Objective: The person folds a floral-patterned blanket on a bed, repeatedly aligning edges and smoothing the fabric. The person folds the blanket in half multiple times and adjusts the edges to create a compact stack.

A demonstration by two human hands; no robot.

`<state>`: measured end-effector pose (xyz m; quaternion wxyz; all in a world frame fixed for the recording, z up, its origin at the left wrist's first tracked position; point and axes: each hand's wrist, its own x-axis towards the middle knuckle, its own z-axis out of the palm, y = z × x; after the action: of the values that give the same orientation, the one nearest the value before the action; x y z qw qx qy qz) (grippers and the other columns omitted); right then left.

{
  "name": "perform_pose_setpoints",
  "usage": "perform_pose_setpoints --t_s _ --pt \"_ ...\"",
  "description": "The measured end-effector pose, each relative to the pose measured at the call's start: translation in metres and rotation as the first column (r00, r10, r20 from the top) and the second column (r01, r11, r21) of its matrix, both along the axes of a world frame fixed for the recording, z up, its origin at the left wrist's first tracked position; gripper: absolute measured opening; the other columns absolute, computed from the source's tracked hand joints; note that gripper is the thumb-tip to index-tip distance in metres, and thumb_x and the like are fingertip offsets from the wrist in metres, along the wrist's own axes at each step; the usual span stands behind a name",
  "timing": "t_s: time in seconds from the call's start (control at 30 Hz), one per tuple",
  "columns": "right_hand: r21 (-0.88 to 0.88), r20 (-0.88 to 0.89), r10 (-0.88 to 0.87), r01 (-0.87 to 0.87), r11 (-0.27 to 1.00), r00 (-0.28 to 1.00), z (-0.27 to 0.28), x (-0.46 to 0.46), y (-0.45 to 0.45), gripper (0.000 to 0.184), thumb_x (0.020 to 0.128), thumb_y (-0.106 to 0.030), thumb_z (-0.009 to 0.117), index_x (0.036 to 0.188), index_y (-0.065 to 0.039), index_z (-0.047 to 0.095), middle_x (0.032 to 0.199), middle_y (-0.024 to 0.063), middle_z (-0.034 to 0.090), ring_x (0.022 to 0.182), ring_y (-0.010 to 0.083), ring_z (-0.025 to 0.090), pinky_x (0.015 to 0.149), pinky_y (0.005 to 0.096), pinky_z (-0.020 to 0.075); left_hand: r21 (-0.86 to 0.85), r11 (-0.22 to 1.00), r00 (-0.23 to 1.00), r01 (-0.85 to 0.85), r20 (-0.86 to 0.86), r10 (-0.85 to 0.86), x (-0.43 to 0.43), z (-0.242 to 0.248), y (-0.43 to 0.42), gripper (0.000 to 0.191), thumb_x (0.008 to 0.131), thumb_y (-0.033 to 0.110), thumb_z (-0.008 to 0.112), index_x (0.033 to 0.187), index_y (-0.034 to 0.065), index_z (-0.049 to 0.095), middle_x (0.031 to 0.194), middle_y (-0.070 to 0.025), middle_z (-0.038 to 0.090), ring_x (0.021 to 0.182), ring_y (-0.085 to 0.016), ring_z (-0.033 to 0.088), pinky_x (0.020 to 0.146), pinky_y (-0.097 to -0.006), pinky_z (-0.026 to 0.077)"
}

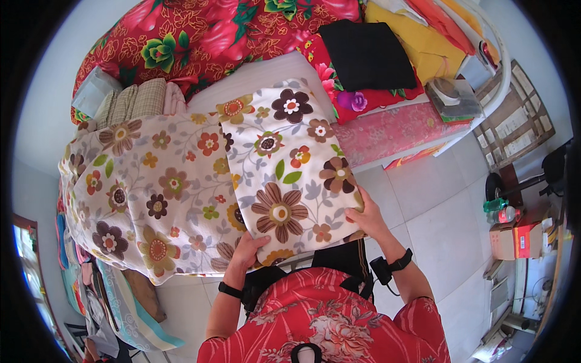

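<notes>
A white fleece blanket (pixel 177 213) with brown, orange and green flowers lies over the near side of a bed. Its right part is folded over into a smooth, layered panel (pixel 290 177). My left hand (pixel 248 249) grips the panel's near left corner, thumb on top. At the panel's right edge, near its lower right corner, my right hand (pixel 366 215) holds the cloth, with its fingers partly hidden under the fabric.
Behind are a red floral quilt (pixel 204 41), folded checked cloths (pixel 145 100), a black folded cloth (pixel 367 54) on a red floral pillow (pixel 338 102) and a yellow cloth (pixel 422 45). Cardboard boxes (pixel 504 240) and bottles (pixel 504 213) stand right; clothes (pixel 122 308) hang lower left.
</notes>
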<state>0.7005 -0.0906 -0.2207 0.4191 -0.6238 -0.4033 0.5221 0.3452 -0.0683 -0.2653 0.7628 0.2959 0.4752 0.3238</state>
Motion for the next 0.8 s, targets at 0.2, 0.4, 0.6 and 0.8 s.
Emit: perform_pose_setpoints --t_s 0.2,0.4,0.6,0.8 --pt "0.079 -0.182 -0.036 0.051 0.996 0.983 -0.015 0.025 -0.003 0.061 0.085 -0.008 0.066 0.140 -0.002 0.042 0.114 0.0077 0.059 0.089 0.0122 0.060 0.077 0.0265 0.0528 0.046 0.997 0.988 -0.066 0.144 0.058 -0.012 0.014 -0.003 0.045 0.087 -0.003 0.061 0.130 -0.0023 0.048 0.119 -0.0133 0.063 0.105 -0.025 0.065 0.090 -0.0383 0.055" --pt "0.052 0.591 0.139 -0.209 0.977 0.795 0.002 0.030 0.010 0.071 0.082 -0.018 0.071 0.142 -0.004 0.036 0.128 0.0201 0.051 0.114 0.0301 0.053 0.092 0.0405 0.0458 0.081 0.993 0.968 0.085 -0.243 -0.064 -0.008 0.004 -0.006 0.052 0.086 0.004 0.066 0.133 -0.0013 0.045 0.115 -0.0097 0.063 0.099 -0.017 0.061 0.083 -0.0322 0.053" --pt "0.201 0.894 0.050 -0.499 0.843 0.445 0.040 0.015 0.096 0.082 0.082 -0.036 0.068 0.150 -0.012 0.027 0.153 0.0202 0.025 0.140 0.0402 0.024 0.112 0.0530 0.0233 0.023 0.910 0.667 0.414 -0.688 -0.286 -0.010 0.045 0.001 0.030 0.088 0.016 0.066 0.111 -0.0016 0.057 0.086 -0.0120 0.069 0.079 -0.024 0.067 0.070 -0.0386 0.054" --pt "-0.360 0.766 0.597 -0.611 0.705 0.238 0.002 -0.011 0.129 0.082 0.089 -0.052 0.053 0.153 -0.014 0.019 0.160 0.0157 0.012 0.147 0.0352 0.011 0.115 0.0538 0.0145 0.449 0.562 0.247 0.695 -0.883 0.399 -0.007 0.110 0.063 0.042 0.082 0.031 0.069 0.109 0.0010 0.055 0.108 -0.0209 0.062 0.096 -0.041 0.060 0.076 -0.0469 0.050"
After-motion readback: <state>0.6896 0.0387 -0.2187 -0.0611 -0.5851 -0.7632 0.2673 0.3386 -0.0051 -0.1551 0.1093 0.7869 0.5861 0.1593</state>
